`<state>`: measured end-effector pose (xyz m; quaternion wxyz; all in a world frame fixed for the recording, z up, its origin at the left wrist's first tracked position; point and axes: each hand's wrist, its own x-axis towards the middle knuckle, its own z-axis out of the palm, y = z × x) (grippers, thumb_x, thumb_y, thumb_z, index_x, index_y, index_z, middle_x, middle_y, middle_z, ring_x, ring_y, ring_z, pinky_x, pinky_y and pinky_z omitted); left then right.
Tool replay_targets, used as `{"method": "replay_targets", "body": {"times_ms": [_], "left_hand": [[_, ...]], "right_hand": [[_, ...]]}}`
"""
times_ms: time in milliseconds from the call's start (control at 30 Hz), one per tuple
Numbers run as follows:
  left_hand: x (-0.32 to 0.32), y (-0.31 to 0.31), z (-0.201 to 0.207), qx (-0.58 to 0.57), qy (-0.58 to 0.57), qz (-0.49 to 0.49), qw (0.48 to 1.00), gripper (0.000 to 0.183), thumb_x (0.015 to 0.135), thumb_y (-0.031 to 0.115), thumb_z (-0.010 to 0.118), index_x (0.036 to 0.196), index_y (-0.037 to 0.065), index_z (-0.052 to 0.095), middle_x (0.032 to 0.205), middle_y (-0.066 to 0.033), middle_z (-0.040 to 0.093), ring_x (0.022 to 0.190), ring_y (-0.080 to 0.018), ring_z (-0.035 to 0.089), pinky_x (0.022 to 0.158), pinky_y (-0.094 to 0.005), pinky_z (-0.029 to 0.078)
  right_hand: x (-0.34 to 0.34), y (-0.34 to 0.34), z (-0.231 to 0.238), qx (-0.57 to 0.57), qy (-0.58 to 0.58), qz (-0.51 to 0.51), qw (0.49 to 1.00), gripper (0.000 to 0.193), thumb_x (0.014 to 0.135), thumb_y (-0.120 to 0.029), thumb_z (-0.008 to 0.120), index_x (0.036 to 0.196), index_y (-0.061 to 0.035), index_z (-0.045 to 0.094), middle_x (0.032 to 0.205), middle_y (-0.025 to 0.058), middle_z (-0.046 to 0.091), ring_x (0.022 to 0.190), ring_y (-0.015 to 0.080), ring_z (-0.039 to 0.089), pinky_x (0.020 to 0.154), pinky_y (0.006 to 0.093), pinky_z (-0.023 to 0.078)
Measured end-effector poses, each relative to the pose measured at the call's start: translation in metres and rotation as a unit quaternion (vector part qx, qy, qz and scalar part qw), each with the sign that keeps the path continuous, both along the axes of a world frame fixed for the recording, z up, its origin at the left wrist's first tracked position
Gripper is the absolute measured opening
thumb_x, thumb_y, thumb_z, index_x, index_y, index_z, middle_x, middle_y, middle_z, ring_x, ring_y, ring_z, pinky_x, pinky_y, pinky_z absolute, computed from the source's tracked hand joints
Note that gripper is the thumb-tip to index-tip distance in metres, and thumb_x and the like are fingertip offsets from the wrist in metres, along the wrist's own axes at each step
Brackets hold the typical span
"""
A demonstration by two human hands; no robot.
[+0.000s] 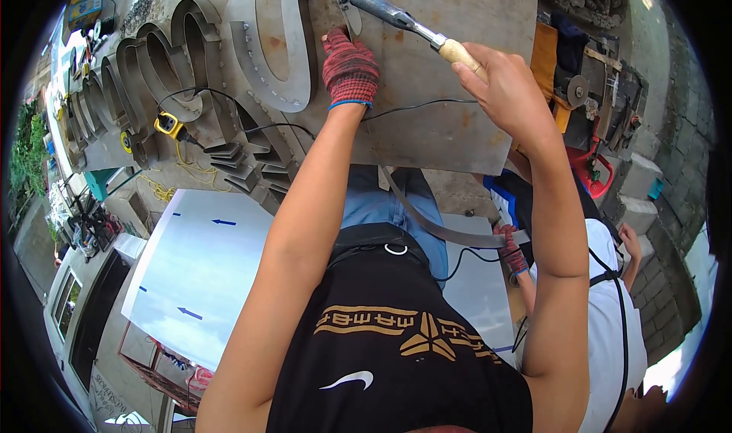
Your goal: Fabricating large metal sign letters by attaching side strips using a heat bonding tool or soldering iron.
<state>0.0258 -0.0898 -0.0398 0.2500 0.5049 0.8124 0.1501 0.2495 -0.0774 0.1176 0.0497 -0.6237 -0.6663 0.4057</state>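
My right hand (509,90), bare, is closed round the wooden handle of a soldering iron (380,10). The iron's dark head points left, its tip at the upper end of a grey sheet-metal letter S (293,44). My left hand (351,70), in a red and black knit glove, pinches the thin upright metal strip (349,22) along that upper curve, just below the tip. Small shiny solder spots dot the letter's lower curve. The letter lies on a stained metal worktable (427,128). The glove hides part of the strip.
Left of the S stand several formed metal letters (200,44), with a yellow tape measure (169,125) nearby. A black cord (415,108) crosses the table. At right, a co-worker's gloved hand (511,248) holds a long metal strip (438,233). A grinder disc (578,91) lies beyond the table's right edge.
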Motion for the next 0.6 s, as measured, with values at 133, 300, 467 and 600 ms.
{"method": "replay_targets", "body": {"times_ms": [133,300,467,600], "left_hand": [[0.003,-0.001,-0.002,0.0,0.001,-0.005,1.0,0.037,0.097,0.02,0.059,0.131,0.008,0.05,0.142,-0.0313,0.054,0.102,-0.0497,0.068,0.087,-0.0559,0.055],[0.0,-0.001,-0.005,-0.002,0.0,-0.007,1.0,0.039,0.097,0.02,0.059,0.132,0.007,0.049,0.146,-0.0339,0.05,0.105,-0.0506,0.067,0.089,-0.0564,0.055],[-0.001,0.0,-0.006,-0.007,-0.003,-0.005,1.0,0.042,0.097,0.021,0.058,0.135,0.007,0.047,0.149,-0.0353,0.046,0.106,-0.051,0.067,0.09,-0.0565,0.055],[0.0,0.0,-0.004,-0.007,0.0,-0.006,1.0,0.043,0.097,0.021,0.058,0.136,0.007,0.047,0.149,-0.035,0.046,0.108,-0.051,0.066,0.091,-0.0563,0.054]], "right_hand": [[0.0,0.005,0.002,0.002,-0.021,0.013,1.0,0.034,0.097,-0.027,0.062,0.104,0.0045,0.07,0.078,0.0262,0.067,0.077,0.0451,0.066,0.075,0.0512,0.052],[0.002,0.013,0.007,0.016,-0.039,0.032,0.999,0.031,0.095,-0.025,0.062,0.097,0.0047,0.068,0.078,0.0264,0.066,0.077,0.0448,0.067,0.074,0.051,0.052],[0.001,0.022,0.014,0.03,-0.06,0.076,0.995,0.029,0.094,-0.024,0.062,0.092,0.0047,0.066,0.077,0.0259,0.066,0.077,0.0446,0.067,0.073,0.0513,0.052],[0.001,0.007,0.002,0.049,-0.054,0.057,0.996,0.028,0.094,-0.024,0.062,0.093,0.0041,0.067,0.078,0.0257,0.067,0.076,0.0446,0.067,0.073,0.0519,0.052]]}}
